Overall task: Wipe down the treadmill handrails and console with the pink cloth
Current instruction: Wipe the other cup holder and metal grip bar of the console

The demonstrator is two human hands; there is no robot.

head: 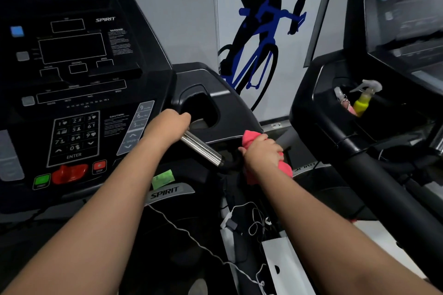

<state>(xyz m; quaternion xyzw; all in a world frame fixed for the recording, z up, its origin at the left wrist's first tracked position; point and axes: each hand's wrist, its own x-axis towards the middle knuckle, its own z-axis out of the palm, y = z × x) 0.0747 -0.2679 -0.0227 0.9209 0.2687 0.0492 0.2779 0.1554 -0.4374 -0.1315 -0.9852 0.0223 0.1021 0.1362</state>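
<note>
Cables point(251, 218): white leads are lying tangled low between the two machines, under the forearms.
Right hand point(262, 153): the fingers are curling tight around the pink cloth, knuckles facing up.
Pink cloth point(285, 169): it is sitting bunched in that grip against the black handrail bend point(231, 164), with tails sticking out above and below the fist.
Left hand point(167, 127): the fingers are wrapping over the upper end of the chrome grip point(201, 148), fingertips hidden.
Chrome grip: bare metal is showing between the two hands.
Console point(72, 79): the dark panel is rising left of the left hand, its keypad sitting near the lower edge.
Cup pocket point(203, 108): it is opening just beyond the left knuckles.
Open room: a narrow strip is running between this machine's right edge and the second treadmill point(335, 115).
Spray bottle point(363, 100): it is leaning in the second treadmill's pocket.
Wall point(179, 19): it is closing off the far side.
</note>
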